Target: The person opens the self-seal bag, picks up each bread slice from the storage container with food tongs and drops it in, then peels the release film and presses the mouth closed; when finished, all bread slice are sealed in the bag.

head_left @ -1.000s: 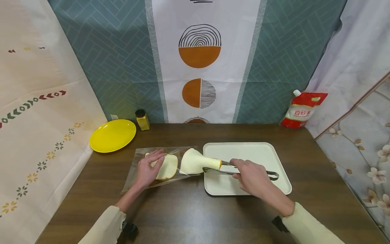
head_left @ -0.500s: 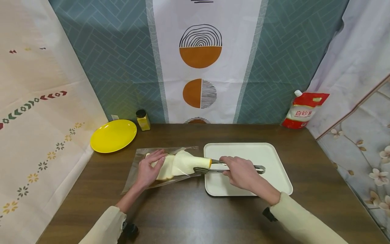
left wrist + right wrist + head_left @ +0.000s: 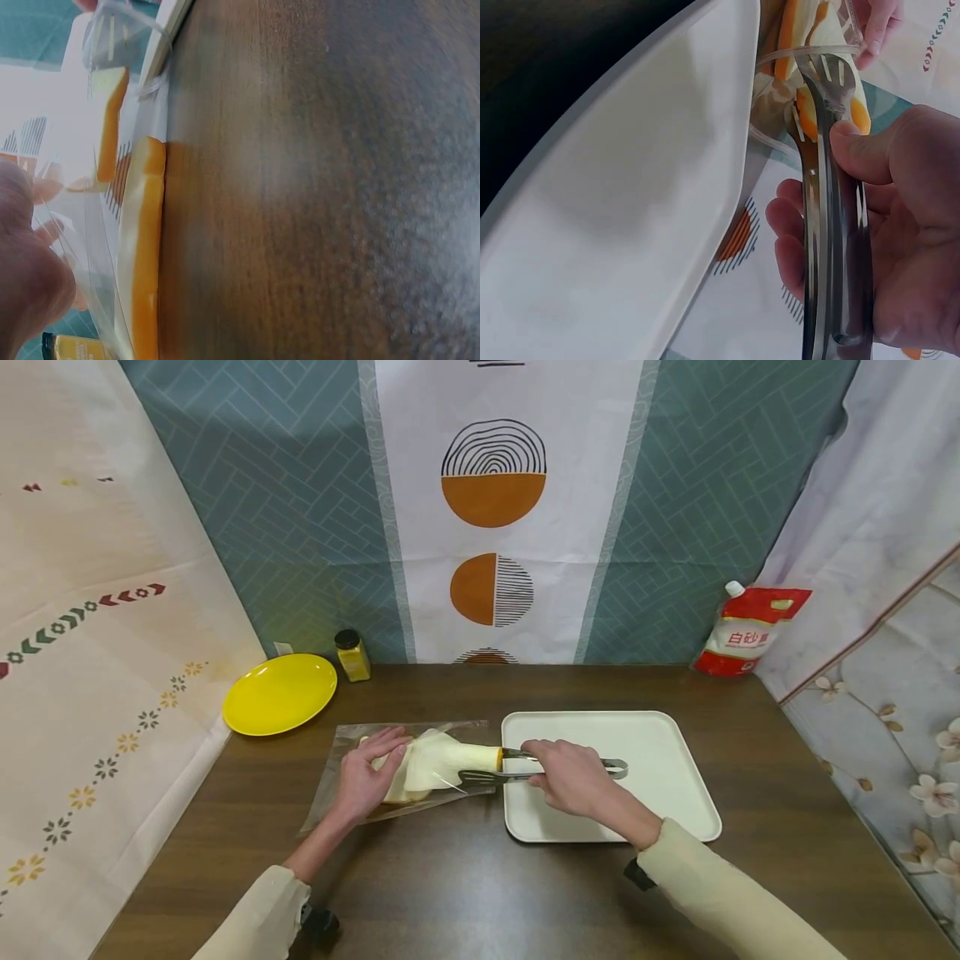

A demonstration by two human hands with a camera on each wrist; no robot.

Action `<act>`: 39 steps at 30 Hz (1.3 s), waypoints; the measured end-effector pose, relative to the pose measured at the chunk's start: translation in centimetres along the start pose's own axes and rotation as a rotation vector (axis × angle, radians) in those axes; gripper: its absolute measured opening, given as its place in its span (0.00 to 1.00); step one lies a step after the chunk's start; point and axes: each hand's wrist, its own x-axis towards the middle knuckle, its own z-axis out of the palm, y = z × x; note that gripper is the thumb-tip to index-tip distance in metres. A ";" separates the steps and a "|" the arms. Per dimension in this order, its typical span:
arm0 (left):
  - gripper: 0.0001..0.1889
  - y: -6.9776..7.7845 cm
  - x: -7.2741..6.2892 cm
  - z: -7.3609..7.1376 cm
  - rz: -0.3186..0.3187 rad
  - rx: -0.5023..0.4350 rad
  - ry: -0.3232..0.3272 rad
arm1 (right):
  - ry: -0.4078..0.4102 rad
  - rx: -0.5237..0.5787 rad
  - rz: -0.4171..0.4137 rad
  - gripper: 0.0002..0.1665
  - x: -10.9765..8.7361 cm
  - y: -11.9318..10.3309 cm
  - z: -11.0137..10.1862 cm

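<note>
A clear plastic bag (image 3: 327,789) lies on the table, its mouth facing the white tray (image 3: 652,793). My left hand (image 3: 363,783) pinches the bag's upper film, which stands raised in the left wrist view. Inside lies one bread slice (image 3: 146,255), flat on the bottom. My right hand (image 3: 573,778) grips metal tongs (image 3: 832,225) around their arms. Between the tongs' slotted tips is a second bread slice (image 3: 453,762), its near end squeezed into a roll. That slice is within the bag and overlaps the first, and the tips reach past the bag's rim.
A yellow plate (image 3: 279,695) sits at the back left beside a yellow jar with a black lid (image 3: 352,655). At the back right a red and white pouch (image 3: 746,631) leans near the curtain. Patterned cloth (image 3: 315,527) hangs behind the table.
My right hand has moved left with the tongs, sliding the squeezed bread slice deeper into the bag and over the first slice. My left hand has stayed in place.
</note>
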 end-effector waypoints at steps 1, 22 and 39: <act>0.09 0.0 0.0 0.0 0.005 0.001 0.002 | 0.000 0.003 -0.003 0.23 0.1 0.0 0.1; 0.09 -0.1 -0.1 0.1 0.052 0.012 0.022 | -0.056 0.021 -0.051 0.23 3.4 -2.7 1.6; 0.09 0.8 0.2 -0.2 0.070 -0.002 -0.003 | -0.073 0.051 -0.053 0.27 4.8 -3.9 2.3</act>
